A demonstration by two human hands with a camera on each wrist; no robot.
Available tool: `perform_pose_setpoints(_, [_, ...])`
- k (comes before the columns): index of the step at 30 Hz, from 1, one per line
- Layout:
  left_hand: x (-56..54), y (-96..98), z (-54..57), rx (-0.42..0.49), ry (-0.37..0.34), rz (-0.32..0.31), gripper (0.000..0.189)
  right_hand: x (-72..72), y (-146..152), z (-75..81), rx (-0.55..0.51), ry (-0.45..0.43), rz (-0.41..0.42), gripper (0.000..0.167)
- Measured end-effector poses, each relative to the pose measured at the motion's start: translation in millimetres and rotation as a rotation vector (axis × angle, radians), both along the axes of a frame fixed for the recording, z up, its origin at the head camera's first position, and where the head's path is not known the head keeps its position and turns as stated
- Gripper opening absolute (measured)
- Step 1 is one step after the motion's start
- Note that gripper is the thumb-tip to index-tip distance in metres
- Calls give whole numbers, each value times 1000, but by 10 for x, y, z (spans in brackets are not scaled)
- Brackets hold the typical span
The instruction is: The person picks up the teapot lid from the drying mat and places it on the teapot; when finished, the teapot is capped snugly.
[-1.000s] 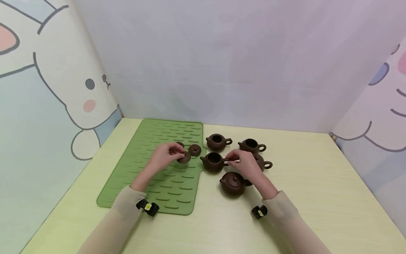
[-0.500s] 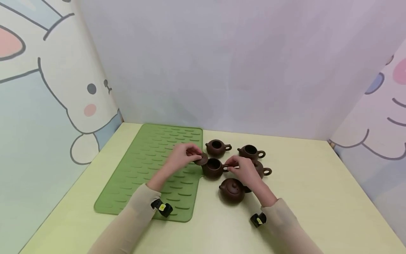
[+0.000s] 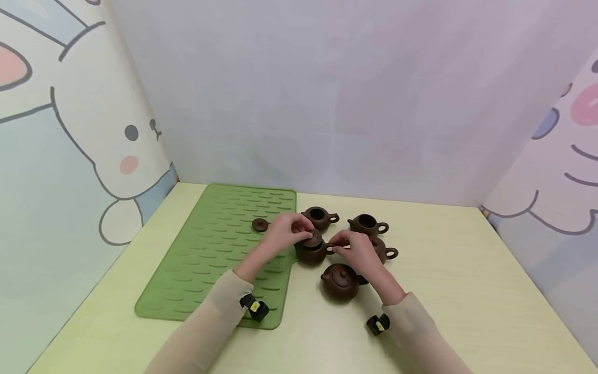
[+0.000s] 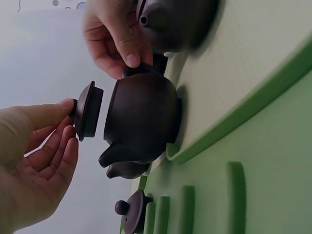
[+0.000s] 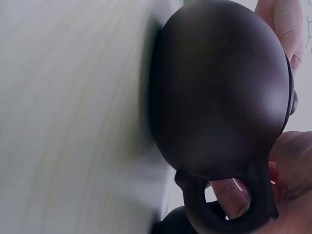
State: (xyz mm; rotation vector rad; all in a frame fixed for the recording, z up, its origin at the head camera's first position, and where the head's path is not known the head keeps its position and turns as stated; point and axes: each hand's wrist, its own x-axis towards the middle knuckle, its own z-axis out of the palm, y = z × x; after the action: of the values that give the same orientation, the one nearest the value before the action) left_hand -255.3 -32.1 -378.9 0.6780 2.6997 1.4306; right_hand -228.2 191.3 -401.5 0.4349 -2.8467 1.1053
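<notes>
My left hand (image 3: 285,234) pinches a dark brown teapot lid (image 4: 88,111) by its knob. The lid is tilted over the mouth of an open brown teapot (image 4: 144,117), with a gap between them in the left wrist view. Thumb and fingers of my right hand (image 3: 359,253) pinch that teapot's handle from the right. The teapot stands on the table beside the mat edge, its spout toward the left. Close in front of my right hand sits a lidded teapot (image 3: 339,282), which fills much of the right wrist view.
A green ridged mat (image 3: 210,259) lies on the left of the pale table (image 3: 458,270), with a loose lid (image 3: 260,224) on it. Two open teapots, one back left (image 3: 319,218) and one back right (image 3: 366,224), stand behind. Another teapot (image 3: 380,248) is partly hidden by my right hand.
My left hand has carried the lid rightward from over the mat to above the open teapot. The right hand keeps its hold on the handle.
</notes>
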Motion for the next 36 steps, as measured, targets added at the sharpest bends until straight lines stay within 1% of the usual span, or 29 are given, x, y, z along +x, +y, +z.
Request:
perform_pose_setpoints(11, [35, 74, -85, -38, 3, 7, 9, 31, -5, 21, 9, -9, -6, 14])
perform_pose_setpoints(15, [50, 81, -105, -31, 6, 11, 8, 48, -7, 23, -1, -19, -8, 15])
perform_pose_setpoints(21, [70, 83, -117, -15, 17, 12, 7, 71, 12, 29, -20, -1, 8, 18])
perform_pose_setpoints(24, [74, 76, -116, -6, 9, 7, 7, 80, 24, 43, -24, 2, 6, 19])
perform_pose_setpoints(30, [35, 10, -93, 3, -2, 11, 7, 71, 60, 98, -50, -17, -17, 19])
perform_pose_setpoints(36, [-46, -133, -33, 6, -2, 57, 12, 33, 149, 207, -118, -15, 6, 19])
